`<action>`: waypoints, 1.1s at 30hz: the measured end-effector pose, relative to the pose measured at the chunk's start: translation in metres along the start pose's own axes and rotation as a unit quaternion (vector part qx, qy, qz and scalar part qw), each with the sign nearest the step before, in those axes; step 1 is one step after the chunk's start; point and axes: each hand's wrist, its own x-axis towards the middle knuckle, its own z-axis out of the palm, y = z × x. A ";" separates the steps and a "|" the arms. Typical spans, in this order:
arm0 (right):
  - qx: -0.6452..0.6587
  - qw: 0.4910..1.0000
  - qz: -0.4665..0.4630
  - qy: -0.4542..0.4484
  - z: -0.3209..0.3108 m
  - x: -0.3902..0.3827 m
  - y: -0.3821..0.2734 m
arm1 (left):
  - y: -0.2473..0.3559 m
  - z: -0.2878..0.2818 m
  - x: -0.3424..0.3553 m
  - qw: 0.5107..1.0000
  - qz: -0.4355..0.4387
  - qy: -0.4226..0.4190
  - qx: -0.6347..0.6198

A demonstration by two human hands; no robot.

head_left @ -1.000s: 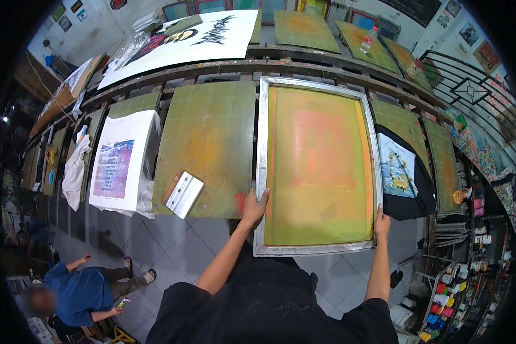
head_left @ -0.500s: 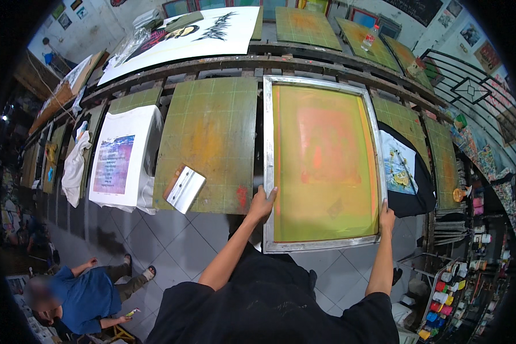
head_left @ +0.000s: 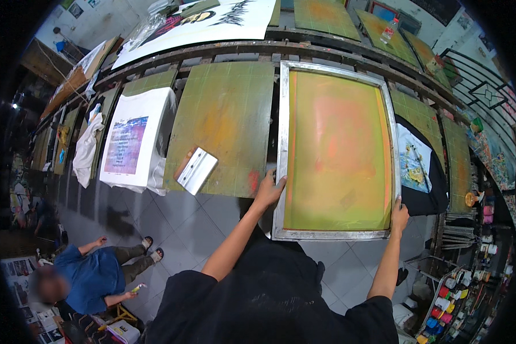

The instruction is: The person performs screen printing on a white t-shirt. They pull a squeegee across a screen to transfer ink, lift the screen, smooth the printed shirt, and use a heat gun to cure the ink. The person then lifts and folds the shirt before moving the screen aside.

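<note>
Gripping a framed screen (head_left: 336, 149), lettered shirt (head_left: 126, 144) farther left.

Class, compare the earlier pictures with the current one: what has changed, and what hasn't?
The view has shifted: the framed screen, the green board and the silver tool on it appear farther right and higher. Against the board, the screen has hardly moved. Nothing was gripped or released: the left hand and right hand still hold its sides. The tool stayed on the board.
</note>
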 end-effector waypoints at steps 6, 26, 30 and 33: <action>-0.003 0.999 -0.033 0.014 0.021 -0.002 0.023 | 0.003 -0.011 -0.011 0.999 0.025 -0.030 0.008; 0.018 0.987 -0.073 0.142 0.120 -0.203 -0.100 | 0.041 -0.200 -0.007 0.936 0.185 -0.294 -0.054; 0.013 0.983 -0.122 0.136 0.133 -0.259 -0.170 | 0.035 -0.242 -0.001 0.946 0.215 -0.235 -0.064; -0.021 0.982 -0.147 0.119 0.137 -0.290 -0.215 | 0.043 -0.271 -0.004 0.966 0.136 -0.207 -0.066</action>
